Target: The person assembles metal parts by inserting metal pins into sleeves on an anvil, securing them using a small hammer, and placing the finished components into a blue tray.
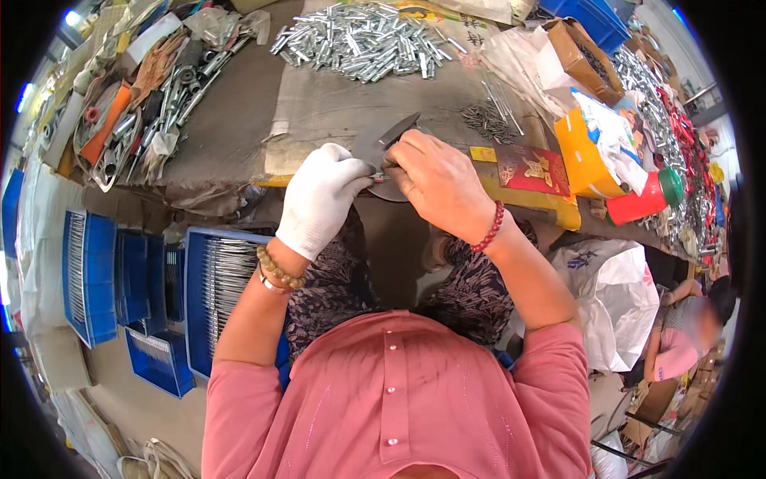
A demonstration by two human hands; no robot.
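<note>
My left hand (pixel 323 195), in a white glove, is closed at the table's front edge. A small shiny metal piece (pixel 378 178) shows at its fingertips. My bare right hand (pixel 439 180) is closed just beside it, thumb and fingers pinched together; what they hold is hidden. A dark, flat, pointed piece (pixel 400 128) juts out beyond the right fingers; I cannot tell whether they grip it. Behind and below both hands lies a grey, rounded metal plate (pixel 369 145). Farther back on the table is a heap of short silvery metal rods (pixel 363 41).
Small dark pins (pixel 488 121) and thin rods (pixel 503 106) lie right, near a red envelope (pixel 535 169). A red bottle with a green cap (pixel 642 198) leans at the table edge. Tools (pixel 171 88) crowd the left; blue bins (pixel 88 275) of rods stand below.
</note>
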